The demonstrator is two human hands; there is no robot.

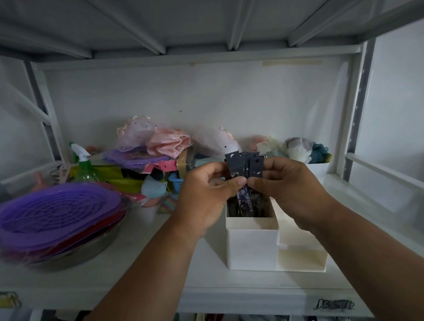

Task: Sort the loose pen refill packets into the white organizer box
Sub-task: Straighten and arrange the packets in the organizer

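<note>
Both my hands pinch one bunch of refill packets (245,169) upright: left hand (205,198) and right hand (291,189) closed on it, thumbs nearly meeting. Lower ends dip into the white box (253,244); count unclear in dim light. Box sits on a white shelf (162,250), purple baskets (53,217) at left.

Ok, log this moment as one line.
left hand: grip on refill packets | right hand: same bundle | packets: upright, lower ends inside white organizer box
</note>
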